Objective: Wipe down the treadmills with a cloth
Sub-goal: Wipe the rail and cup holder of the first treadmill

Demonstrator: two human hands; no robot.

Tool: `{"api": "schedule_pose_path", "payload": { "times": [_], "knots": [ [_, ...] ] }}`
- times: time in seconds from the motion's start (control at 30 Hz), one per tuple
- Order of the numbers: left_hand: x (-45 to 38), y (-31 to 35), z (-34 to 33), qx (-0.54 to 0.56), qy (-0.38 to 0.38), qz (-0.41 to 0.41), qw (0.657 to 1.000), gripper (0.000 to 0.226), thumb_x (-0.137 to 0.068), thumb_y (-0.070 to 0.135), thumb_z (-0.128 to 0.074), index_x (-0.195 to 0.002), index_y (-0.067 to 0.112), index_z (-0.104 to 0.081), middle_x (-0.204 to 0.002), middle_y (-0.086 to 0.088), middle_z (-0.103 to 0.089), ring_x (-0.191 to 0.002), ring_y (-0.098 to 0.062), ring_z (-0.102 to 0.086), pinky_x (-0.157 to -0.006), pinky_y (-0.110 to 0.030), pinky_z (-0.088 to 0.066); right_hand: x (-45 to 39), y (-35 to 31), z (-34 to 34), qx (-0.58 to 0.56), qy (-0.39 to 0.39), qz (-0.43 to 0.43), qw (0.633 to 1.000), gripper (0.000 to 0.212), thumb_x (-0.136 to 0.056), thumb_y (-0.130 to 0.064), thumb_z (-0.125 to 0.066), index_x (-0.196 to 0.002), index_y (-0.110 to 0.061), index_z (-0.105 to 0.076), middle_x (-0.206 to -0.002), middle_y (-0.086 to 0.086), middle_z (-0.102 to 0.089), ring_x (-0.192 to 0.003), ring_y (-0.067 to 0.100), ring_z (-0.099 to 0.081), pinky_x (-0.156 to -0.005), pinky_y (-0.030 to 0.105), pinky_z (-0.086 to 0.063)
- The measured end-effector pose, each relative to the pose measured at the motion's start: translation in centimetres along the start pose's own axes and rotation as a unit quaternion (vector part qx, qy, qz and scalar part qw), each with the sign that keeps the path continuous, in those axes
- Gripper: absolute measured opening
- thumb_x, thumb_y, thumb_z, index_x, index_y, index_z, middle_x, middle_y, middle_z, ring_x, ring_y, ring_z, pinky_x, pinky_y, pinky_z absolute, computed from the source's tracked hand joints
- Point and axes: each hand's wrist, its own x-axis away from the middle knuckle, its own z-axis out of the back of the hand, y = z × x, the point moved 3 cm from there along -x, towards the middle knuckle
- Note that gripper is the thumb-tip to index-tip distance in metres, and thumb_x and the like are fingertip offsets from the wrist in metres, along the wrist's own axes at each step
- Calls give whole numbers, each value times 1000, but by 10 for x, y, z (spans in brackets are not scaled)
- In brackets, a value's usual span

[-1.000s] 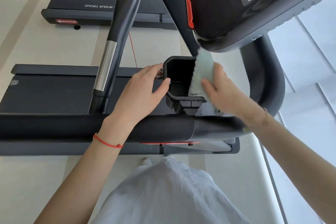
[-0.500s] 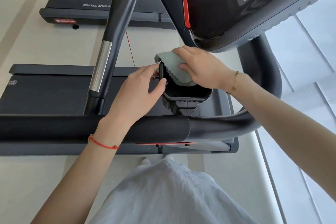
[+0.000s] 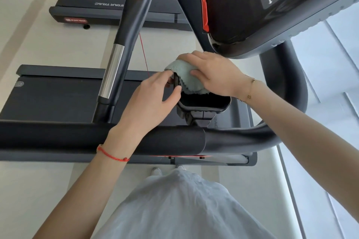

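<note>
Pale, glossy floor [image 3: 58, 48] in soft daylight; perhaps a window [image 3: 330, 60] at right.

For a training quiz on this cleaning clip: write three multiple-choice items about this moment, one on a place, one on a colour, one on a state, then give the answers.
1. Where does the cloth lie?
A. Over the far rim of the black cup holder
B. On the padded front handrail
C. On the floor

2. What colour is the cord bracelet on the left wrist?
A. Blue
B. Red
C. White

3. What is the left hand doing?
A. Hanging idle at the side
B. Lying flat on the console
C. Pinching the cup holder's left wall

Answers:
1. A, the pale green cloth drapes over the holder's far edge under the right hand.
2. B, a red cord circles the left wrist.
3. C, thumb and fingers close on the holder's left wall, a steadying grip.
</note>
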Motion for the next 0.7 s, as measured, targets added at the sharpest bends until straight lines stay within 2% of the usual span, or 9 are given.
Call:
{"api": "schedule_pose_path", "payload": {
  "times": [0.07,0.2,0.27,0.33,0.4,0.57,0.63,0.7],
  "knots": [
    [0,1,1,10,-4,-3,1000,48,-99,38,-50,-142,19,-49,-131,4,-59,-118,-9,-55,-98,-25,-43,14,8,-1,-31,20,-34,999,46,-96,-14,-46,-143,-15,-41,-118,9,-57,-103,32,-54,-92,40,-42],
    [0,0,0,24,-7,-1,1000,44,-97,39,-50,-139,25,-52,-121,10,-62,-108,-1,-56,-93,-21,-43,54,8,-3,-151,57,-150,975,56,-98,-13,-48,-151,-14,-27,-137,12,-42,-126,30,-42,-104,25,-28],
    [-1,0,-1,23,-7,-2,1000,43,-97,38,-50,-138,25,-53,-118,10,-63,-107,-2,-56,-93,-21,-44,67,-1,-6,-167,61,-190,966,63,-99,-16,-47,-154,-14,-17,-144,11,-34,-131,27,-35,-102,17,-22],
    [-1,0,-1,19,-4,-5,1000,41,-98,36,-51,-137,24,-54,-118,9,-63,-108,-4,-56,-92,-21,-43,67,-4,-7,-174,65,-215,959,64,-99,-15,-48,-154,-12,-15,-146,12,-31,-133,26,-34,-98,12,-20],
    [0,1,0,12,-1,-10,1000,41,-99,35,-51,-137,22,-53,-119,8,-63,-110,-7,-57,-92,-20,-40,55,0,-5,-185,55,-232,953,61,-98,-13,-49,-152,-12,-20,-145,15,-34,-130,29,-39,-93,11,-21],
    [0,1,-1,6,-5,-17,1000,40,-99,34,-50,-137,22,-53,-121,6,-63,-111,-10,-58,-92,-21,-40,50,4,-7,-247,45,-299,920,50,-99,-15,-48,-145,-7,-28,-137,16,-43,-117,30,-47,-84,19,-28],
    [0,0,-2,5,-4,-15,1000,42,-99,35,-49,-139,22,-52,-121,6,-63,-111,-10,-57,-92,-21,-40,68,-6,-13,-254,63,-328,908,37,-100,-17,-47,-130,-1,-33,-125,17,-46,-99,28,-47,-72,19,-27],
    [-1,0,-2,4,-3,-14,1000,43,-99,36,-49,-139,22,-52,-121,7,-63,-111,-10,-57,-93,-22,-41,84,-14,-18,-259,71,-359,894,21,-101,-20,-46,-108,-5,-34,-110,14,-45,-88,26,-44,-61,25,-22]
  ]
}}
